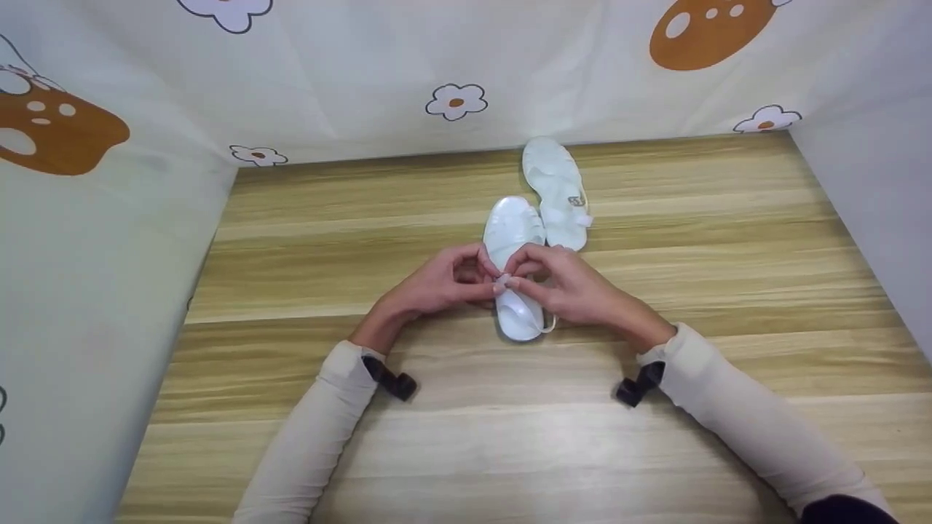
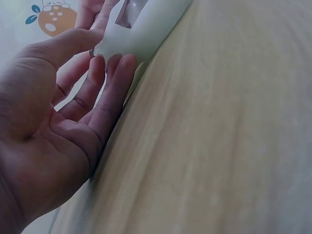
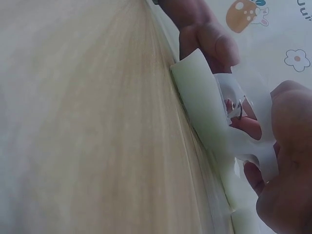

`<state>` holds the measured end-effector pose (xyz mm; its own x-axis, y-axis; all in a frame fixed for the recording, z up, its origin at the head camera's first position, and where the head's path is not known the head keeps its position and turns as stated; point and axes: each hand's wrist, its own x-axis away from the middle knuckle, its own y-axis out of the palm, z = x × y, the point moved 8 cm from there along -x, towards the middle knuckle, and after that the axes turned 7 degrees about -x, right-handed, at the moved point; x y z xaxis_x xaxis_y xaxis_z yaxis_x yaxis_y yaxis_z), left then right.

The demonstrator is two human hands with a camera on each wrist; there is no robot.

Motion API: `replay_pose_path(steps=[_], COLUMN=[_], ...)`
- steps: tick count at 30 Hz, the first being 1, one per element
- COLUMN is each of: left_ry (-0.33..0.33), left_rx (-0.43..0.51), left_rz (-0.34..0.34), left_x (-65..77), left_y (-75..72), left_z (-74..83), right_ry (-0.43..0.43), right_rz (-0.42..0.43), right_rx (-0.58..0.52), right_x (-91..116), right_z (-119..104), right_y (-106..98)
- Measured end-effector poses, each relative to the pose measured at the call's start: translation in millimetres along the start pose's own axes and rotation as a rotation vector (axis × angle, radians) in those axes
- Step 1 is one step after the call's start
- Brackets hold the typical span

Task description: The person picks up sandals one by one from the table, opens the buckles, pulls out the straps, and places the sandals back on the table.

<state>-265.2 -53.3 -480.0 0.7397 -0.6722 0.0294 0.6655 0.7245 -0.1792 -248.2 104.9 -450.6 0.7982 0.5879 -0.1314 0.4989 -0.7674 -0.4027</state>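
Note:
A white sandal (image 1: 511, 227) lies sole down on the wooden surface, its toe pointing away from me. My left hand (image 1: 455, 280) and right hand (image 1: 571, 284) meet over its middle. Thumb and forefinger of each pinch the sandal's strap, and the fingertips largely hide the fastening there. In the left wrist view, the left hand (image 2: 63, 97) has its fingertips at the sandal's pale edge (image 2: 146, 41). The right wrist view shows the right hand (image 3: 292, 156) at the strap, with the sandal's heel end (image 3: 197, 92) and cut-out side turned to the camera.
A second white sandal (image 1: 551, 171) with a metal buckle (image 1: 576, 201) lies just beyond, to the right, beside the first. Behind it rises a pale cloth wall (image 1: 349, 87) with flower prints. Wood-grain tabletop (image 1: 510, 437) extends in front and to both sides.

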Motion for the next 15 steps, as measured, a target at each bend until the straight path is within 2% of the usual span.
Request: replay_pose_path(steps=[15], left_ry=[0.01], left_rx=[-0.009], left_rz=[0.01], left_x=[-0.2], left_y=[0.2], left_z=[0.3], right_ry=[0.012], right_rz=[-0.026], right_rx=[-0.076], right_x=[3.1], right_z=[-0.5], right_y=[2.2])
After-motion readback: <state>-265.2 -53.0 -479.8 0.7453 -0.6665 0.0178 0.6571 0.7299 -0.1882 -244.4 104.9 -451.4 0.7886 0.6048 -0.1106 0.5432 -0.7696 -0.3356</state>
